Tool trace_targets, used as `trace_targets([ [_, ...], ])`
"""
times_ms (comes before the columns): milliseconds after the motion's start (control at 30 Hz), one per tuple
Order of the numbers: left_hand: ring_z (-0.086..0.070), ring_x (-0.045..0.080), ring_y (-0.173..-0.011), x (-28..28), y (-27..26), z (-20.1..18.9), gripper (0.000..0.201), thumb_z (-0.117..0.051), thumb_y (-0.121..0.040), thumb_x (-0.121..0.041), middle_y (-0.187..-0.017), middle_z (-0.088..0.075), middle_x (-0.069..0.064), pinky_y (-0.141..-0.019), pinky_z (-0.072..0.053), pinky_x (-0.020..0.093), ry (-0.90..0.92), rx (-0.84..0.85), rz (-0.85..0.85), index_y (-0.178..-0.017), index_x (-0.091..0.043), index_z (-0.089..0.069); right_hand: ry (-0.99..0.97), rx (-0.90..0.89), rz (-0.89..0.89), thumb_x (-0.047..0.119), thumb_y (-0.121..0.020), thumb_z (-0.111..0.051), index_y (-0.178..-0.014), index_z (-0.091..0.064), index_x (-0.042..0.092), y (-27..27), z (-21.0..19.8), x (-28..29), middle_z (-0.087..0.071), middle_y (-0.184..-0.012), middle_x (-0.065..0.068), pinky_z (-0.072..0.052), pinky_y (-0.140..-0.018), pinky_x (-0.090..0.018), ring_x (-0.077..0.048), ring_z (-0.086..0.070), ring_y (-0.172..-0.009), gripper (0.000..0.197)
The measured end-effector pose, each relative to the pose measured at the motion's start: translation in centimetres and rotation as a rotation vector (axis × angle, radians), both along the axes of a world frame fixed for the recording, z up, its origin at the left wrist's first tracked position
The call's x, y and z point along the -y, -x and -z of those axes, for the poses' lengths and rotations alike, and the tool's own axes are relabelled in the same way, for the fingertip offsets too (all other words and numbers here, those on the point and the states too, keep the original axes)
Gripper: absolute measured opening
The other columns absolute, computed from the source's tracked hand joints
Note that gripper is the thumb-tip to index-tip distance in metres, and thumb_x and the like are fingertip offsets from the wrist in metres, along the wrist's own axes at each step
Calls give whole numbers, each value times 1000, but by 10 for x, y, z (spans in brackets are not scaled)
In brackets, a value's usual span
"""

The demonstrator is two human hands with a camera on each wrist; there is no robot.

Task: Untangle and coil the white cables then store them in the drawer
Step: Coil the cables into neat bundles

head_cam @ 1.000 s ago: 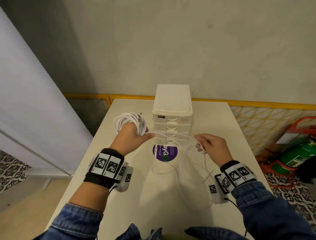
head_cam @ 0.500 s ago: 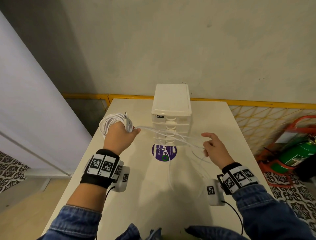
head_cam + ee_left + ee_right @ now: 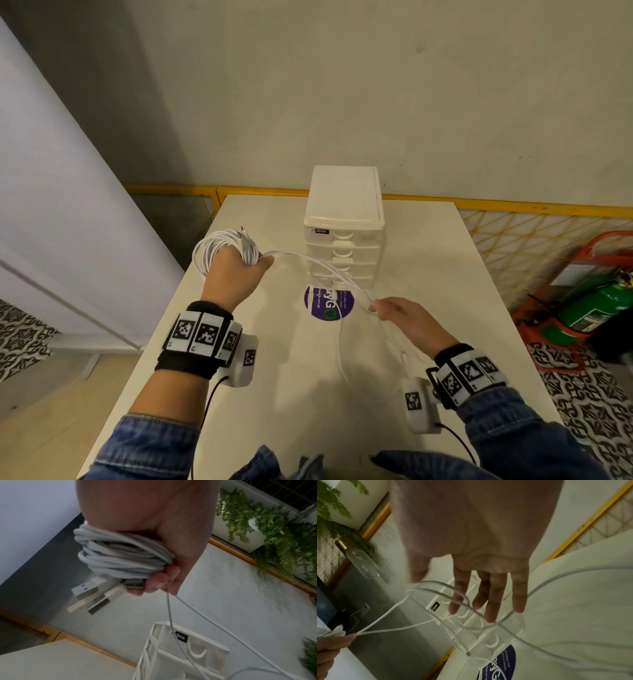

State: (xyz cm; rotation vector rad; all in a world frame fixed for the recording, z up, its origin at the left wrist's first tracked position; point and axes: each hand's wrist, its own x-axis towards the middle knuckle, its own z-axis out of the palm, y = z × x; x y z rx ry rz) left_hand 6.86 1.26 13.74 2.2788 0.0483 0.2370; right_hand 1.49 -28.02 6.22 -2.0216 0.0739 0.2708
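Observation:
My left hand (image 3: pixel 236 274) grips a coil of white cables (image 3: pixel 222 250) to the left of the drawer unit; the wrist view shows the coil (image 3: pixel 120 555) wound round the hand (image 3: pixel 154 527), with USB plugs (image 3: pixel 92 595) sticking out. Loose strands (image 3: pixel 308 260) run from it across the drawer fronts to my right hand (image 3: pixel 400 315). That hand (image 3: pixel 488 547) has straight fingers (image 3: pixel 518 595), and the strands (image 3: pixel 436 585) are draped across them. One strand (image 3: pixel 340 349) hangs down to the table. The white drawer unit (image 3: pixel 342 219) has all its drawers closed.
The cream table (image 3: pixel 274 411) carries a purple round sticker (image 3: pixel 320 305) in front of the drawers. A yellow railing (image 3: pixel 513 209) runs behind the table. On the floor to the right, a green extinguisher (image 3: pixel 589 308) lies in a red stand. A white panel (image 3: pixel 51 205) stands left.
My left hand carried the coil leftward, away from the drawers, then held still. My right hand let go of its pinch, straightened its fingers and moved left into the strands.

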Motion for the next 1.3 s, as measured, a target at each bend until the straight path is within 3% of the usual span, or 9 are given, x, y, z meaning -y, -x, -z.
trace_targets([
  [100, -54, 29, -55, -1, 0, 0, 36, -65, -84, -25, -63, -61, 26, -63, -51, 43, 22, -10, -28, -71, 8, -62, 47, 85, -45, 30, -80, -70, -87, -67, 7, 3, 8, -7, -63, -98, -10, -42, -79, -14, -14, -60, -92, 24],
  [200, -51, 28, -52, -5, -1, 2, 39, -66, -83, -27, -64, -60, 28, -57, -49, 41, 54, -43, -66, -75, 11, -61, 38, 207, 116, 25, -85, -64, -75, -64, 7, -1, 11, -4, -66, -78, -12, -45, -75, -32, -19, -62, -75, 21],
  [300, -49, 25, -47, -11, -1, 4, 37, -65, -84, -23, -60, -57, 21, -55, -45, 31, 78, -81, -94, -77, 13, -61, -31, 272, 243, 21, -87, -62, -84, -63, 19, -2, 6, 1, -64, -66, -7, -52, -62, -31, -19, -63, -56, 3],
  [467, -48, 24, -45, -9, -1, 16, 35, -66, -83, -24, -58, -56, 17, -50, -42, 27, 60, -147, -115, -77, 11, -62, -60, 277, 407, 13, -84, -65, -96, -70, 17, -1, 13, 8, -66, -75, -1, -51, -49, -21, -17, -64, -47, 14],
  [667, -53, 25, -56, -18, -6, 27, 27, -64, -83, -25, -64, -58, 14, -59, -45, 31, -26, -163, -247, -69, -2, -57, -54, 182, 729, 18, -94, -49, -108, -60, 13, 3, 29, 34, -61, -81, -10, -58, -61, -44, -29, -65, -53, 18],
  [833, -55, 30, -73, -11, 0, 28, 15, -60, -84, -16, -75, -58, 14, -70, -45, 34, -99, -150, -321, -77, -4, -55, -75, -83, 889, 7, -88, -32, -127, -43, 21, 3, 53, 51, -59, -102, -19, -57, -63, -42, -32, -63, -54, 42],
  [1033, -54, 21, -52, 6, 5, 21, 23, -63, -83, -18, -62, -56, 10, -49, -41, 24, 72, -331, -136, -66, -7, -52, 369, -134, 690, 32, -93, -47, -143, -21, 4, 4, 55, 46, -25, -149, -25, -27, -110, -49, -41, -28, -134, 63],
  [1167, -43, 16, -35, 39, 15, 12, 19, -64, -80, -15, -44, -51, 3, -43, -37, 23, 232, -453, 91, -66, -6, -53, 341, 385, 241, 25, -87, -62, -141, -34, 17, -4, 14, 11, -30, -150, -8, -24, -115, -41, -22, -26, -139, 61],
  [1300, -32, 18, -30, 64, 26, 7, 31, -56, -81, -4, -33, -36, 1, -42, -31, 24, 403, -544, 319, -52, -7, -46, 210, 530, -262, 7, -83, -60, -140, -33, 27, -9, -4, -25, -33, -146, 9, -20, -113, -18, -4, -25, -136, 66],
])
